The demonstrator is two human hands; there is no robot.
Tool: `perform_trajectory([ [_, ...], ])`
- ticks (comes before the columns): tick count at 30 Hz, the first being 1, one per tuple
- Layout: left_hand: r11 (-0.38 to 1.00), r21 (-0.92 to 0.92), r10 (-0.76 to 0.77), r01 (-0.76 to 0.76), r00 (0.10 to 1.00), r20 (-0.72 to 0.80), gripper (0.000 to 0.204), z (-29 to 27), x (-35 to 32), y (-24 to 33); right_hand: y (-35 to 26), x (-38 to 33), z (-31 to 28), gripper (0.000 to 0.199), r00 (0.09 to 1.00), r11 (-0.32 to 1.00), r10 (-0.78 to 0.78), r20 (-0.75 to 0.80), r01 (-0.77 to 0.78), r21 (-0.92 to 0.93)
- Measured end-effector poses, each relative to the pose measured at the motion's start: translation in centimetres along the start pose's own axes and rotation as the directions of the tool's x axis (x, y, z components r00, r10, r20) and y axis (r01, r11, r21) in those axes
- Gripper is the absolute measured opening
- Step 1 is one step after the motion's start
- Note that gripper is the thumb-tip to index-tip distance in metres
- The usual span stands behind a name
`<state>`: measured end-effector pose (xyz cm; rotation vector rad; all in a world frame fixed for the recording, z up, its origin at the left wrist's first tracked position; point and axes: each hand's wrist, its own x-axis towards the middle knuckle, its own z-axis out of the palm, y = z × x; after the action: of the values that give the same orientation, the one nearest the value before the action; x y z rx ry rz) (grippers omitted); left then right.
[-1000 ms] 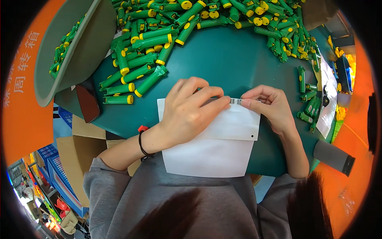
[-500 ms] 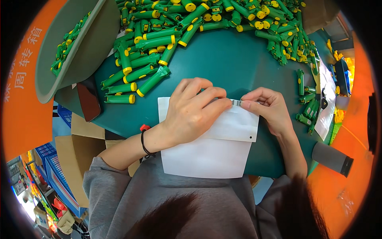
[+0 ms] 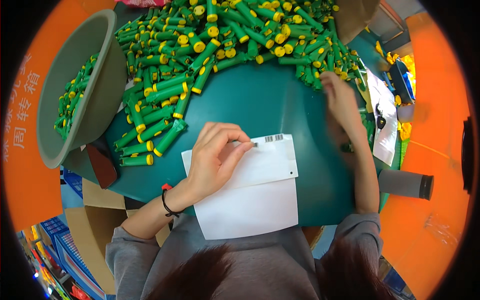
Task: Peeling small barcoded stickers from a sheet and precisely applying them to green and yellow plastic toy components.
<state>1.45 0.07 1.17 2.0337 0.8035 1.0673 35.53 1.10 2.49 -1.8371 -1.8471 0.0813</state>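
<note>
White label sheets [image 3: 250,210] lie at the near edge of the green table, one overlapping another. Two small barcode stickers [image 3: 274,138] show on the top sheet's upper edge. Over that sheet, my left hand [image 3: 212,155] is closed in a pinch, a small dark-printed label [image 3: 255,144] at its thumb tip. Out to the right, my right hand [image 3: 340,100] is at the near edge of a pile of green tubes with yellow ends [image 3: 240,35]. Motion smears its fingers, and whether it touches a tube is not visible.
A grey-green basin [image 3: 107,65] holding more green pieces stands tilted at the left. Near it lie a dark phone-like slab [image 3: 101,165] and an open cardboard box [image 3: 95,225]. A grey cylinder with a black cap [image 3: 405,184] and a white paper [image 3: 382,125] are at the right.
My right hand has left the label sheet and moved up and right to the tube pile. My left hand stays over the sheet, fingers pinched. The whole view has shifted a little.
</note>
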Motion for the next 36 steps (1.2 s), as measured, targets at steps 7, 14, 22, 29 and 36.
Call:
perform_trajectory([
  [7,0.987,-0.116,-0.119,0.114,0.992,-0.042,0.011,-0.2,-0.1,0.1,-3.7,1.0,-0.2,0.043,0.989,0.982,-0.104,0.102,0.086,0.166],
  [14,0.970,-0.182,-0.170,0.162,0.985,-0.025,0.017,-0.4,0.1,-0.3,-0.8,1.5,0.4,0.036,0.947,0.962,-0.169,0.273,0.098,0.255],
  [22,0.979,-0.192,0.045,-0.063,0.994,-0.096,0.078,-1.1,1.0,0.7,-12.1,-5.5,1.1,0.024,0.921,0.389,-0.029,0.390,-0.349,0.853],
  [29,0.916,-0.387,-0.122,0.106,0.992,-0.017,0.074,-1.6,0.1,2.7,-13.8,-6.9,1.9,0.035,0.987,0.311,-0.080,0.136,-0.105,0.945],
  [36,0.970,-0.240,-0.043,0.025,0.997,-0.070,0.017,-3.6,0.8,4.7,-14.0,-7.3,1.5,0.040,0.977,0.349,-0.065,0.201,-0.166,0.922],
])
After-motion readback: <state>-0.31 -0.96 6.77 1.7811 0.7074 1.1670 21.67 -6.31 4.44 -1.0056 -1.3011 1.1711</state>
